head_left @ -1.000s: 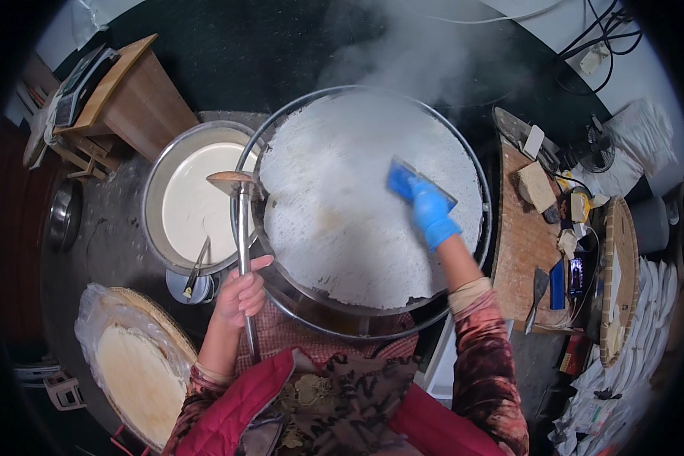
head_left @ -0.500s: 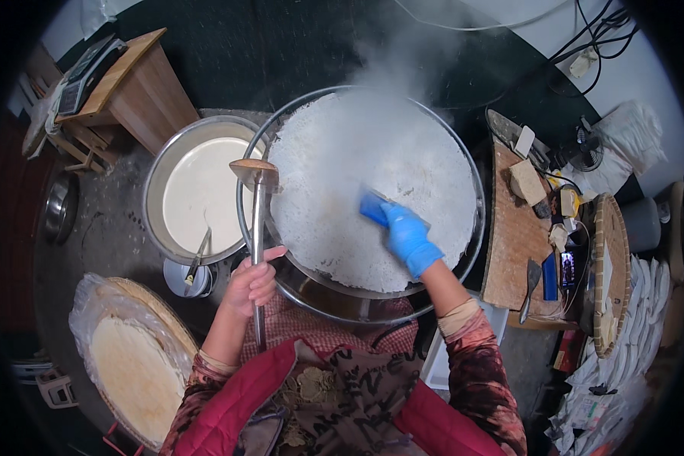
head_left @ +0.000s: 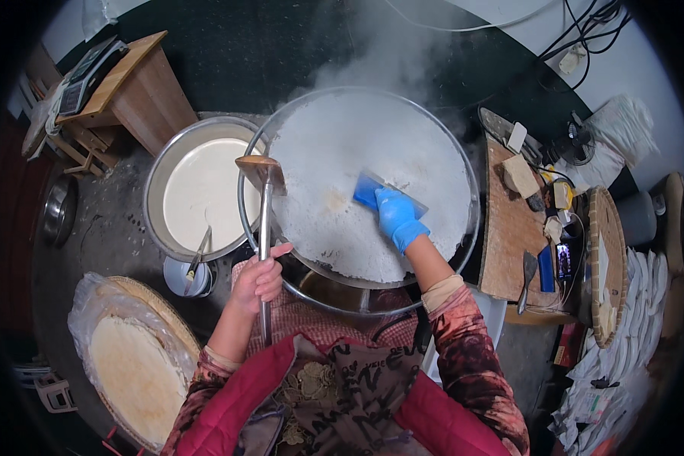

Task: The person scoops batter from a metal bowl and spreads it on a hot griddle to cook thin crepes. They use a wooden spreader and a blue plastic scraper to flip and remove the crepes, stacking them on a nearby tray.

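Note:
My left hand (head_left: 258,282) is closed round the metal handle (head_left: 266,228) of a tool with a flat wooden head (head_left: 260,166), held upright at the left rim of a large round griddle (head_left: 334,137). A pale, thin layer covers the griddle, with faint brownish patches and steam rising above it. In a blue glove, my right hand (head_left: 400,218) grips a blue scraper (head_left: 368,188) with a wide metal edge on that layer, right of centre. Left of the griddle is a steel basin (head_left: 160,178) of creamy liquid, a long utensil (head_left: 198,256) leaning in it.
A basket (head_left: 144,296) with pale round sheets sits lower left. A wooden stand (head_left: 137,83) holds a scale upper left. At right are a board (head_left: 509,251) with small tools, a phone (head_left: 563,261), a round woven tray (head_left: 606,319) and piled white bags (head_left: 623,334). Cables (head_left: 600,23) hang upper right.
My right hand and scraper have moved left across the griddle toward its middle. My left hand and the long-handled tool have shifted slightly right. The steam over the griddle's surface has thinned.

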Tool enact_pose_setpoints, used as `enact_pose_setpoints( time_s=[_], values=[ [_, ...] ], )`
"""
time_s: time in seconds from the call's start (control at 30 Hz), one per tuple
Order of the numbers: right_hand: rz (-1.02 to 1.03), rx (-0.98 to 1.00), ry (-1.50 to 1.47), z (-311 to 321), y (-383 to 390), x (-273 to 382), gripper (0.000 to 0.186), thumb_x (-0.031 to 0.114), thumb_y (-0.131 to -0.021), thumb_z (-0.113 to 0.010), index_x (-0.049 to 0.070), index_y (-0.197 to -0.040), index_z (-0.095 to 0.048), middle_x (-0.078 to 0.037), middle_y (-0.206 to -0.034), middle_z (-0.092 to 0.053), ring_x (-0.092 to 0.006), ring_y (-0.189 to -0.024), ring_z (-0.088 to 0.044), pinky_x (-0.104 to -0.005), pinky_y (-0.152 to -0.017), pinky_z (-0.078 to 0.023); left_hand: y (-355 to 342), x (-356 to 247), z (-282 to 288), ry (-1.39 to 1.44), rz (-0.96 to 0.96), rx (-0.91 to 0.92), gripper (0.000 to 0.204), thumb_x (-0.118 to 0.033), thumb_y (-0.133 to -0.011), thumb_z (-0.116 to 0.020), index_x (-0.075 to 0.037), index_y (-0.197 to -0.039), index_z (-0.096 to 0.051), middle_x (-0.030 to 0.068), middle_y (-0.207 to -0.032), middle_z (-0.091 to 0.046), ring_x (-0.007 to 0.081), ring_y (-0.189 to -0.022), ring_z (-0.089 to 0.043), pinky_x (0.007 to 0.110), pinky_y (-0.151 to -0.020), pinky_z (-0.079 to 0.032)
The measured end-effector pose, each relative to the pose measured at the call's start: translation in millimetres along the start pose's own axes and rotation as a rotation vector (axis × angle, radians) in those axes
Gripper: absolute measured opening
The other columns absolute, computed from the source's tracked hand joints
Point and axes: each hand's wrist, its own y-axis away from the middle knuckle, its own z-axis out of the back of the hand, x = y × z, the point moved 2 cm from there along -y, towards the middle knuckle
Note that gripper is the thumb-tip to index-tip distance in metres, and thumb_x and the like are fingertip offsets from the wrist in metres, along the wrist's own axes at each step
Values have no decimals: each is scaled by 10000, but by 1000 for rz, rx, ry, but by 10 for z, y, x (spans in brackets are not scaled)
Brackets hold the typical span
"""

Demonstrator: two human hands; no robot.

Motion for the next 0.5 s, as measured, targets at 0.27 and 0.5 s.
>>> enact_pose_setpoints(
  time_s=[0.27, 0.5],
  values=[
    [4, 20, 156, -179, 723, 576, 196, 69, -783, -475, 27, -965, -534, -156, -924, -558, -292, -856, -567, -370, -733, -460, -3, 74, -93, -29, 38, -5, 377, -98, -914, -427, 34, -1265, -390, -41, -533, -347, 35, -376, -321, 190, -332, -314],
    [-7, 52, -220, 576, 1432, 729, 309, 51, -763, -528, 13, -1069, -530, -165, -995, -581, -306, -900, -589, -370, -789, -468, -79, 96, -207, -152, 44, -30, 346, -116, -930, -404, 6, -1253, -421, -56, -530, -324, 35, -371, -296, 190, -324, -289]
  ],
)
